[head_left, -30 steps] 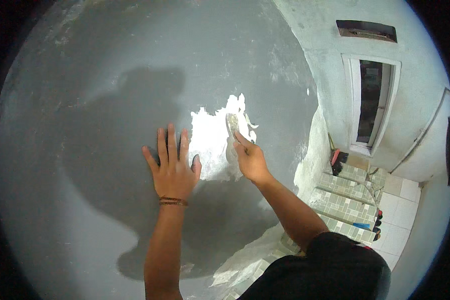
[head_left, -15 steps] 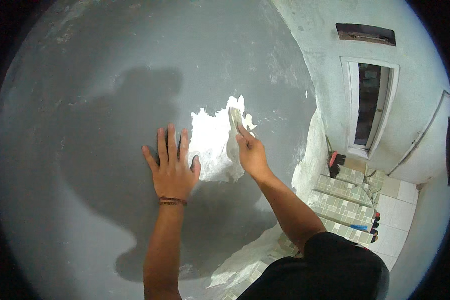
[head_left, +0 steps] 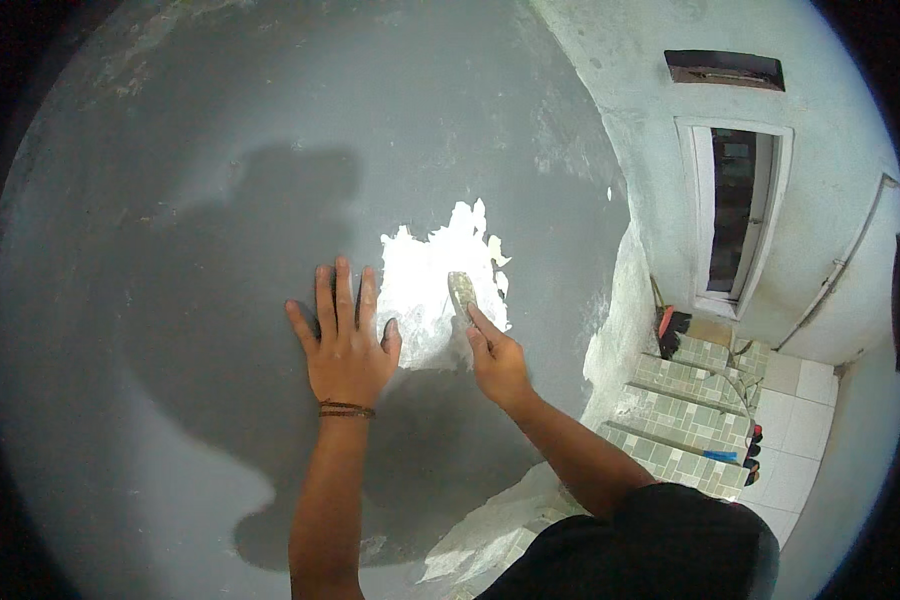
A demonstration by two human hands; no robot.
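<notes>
My left hand (head_left: 348,345) lies flat on a dark grey wall (head_left: 220,370), fingers spread, just left of a bright white patch (head_left: 420,285). The patch has ragged edges, with curling flakes along its upper right side. My right hand (head_left: 500,368) is closed around a narrow scraper (head_left: 460,290) with a rounded, mottled end. That end points up over the right half of the patch. The lower part of the scraper is hidden by my fingers and is hard to make out.
Tiled steps (head_left: 685,400) drop away on the right, with a blue object (head_left: 720,456) on one and dark items at their side. A pale wall beyond holds a white-framed door (head_left: 740,215) and a vent opening (head_left: 725,70). My shadow covers much of the grey wall.
My right hand has moved down, bringing the scraper lower over the white patch and uncovering its upper right part. My left hand stays in place on the wall.
</notes>
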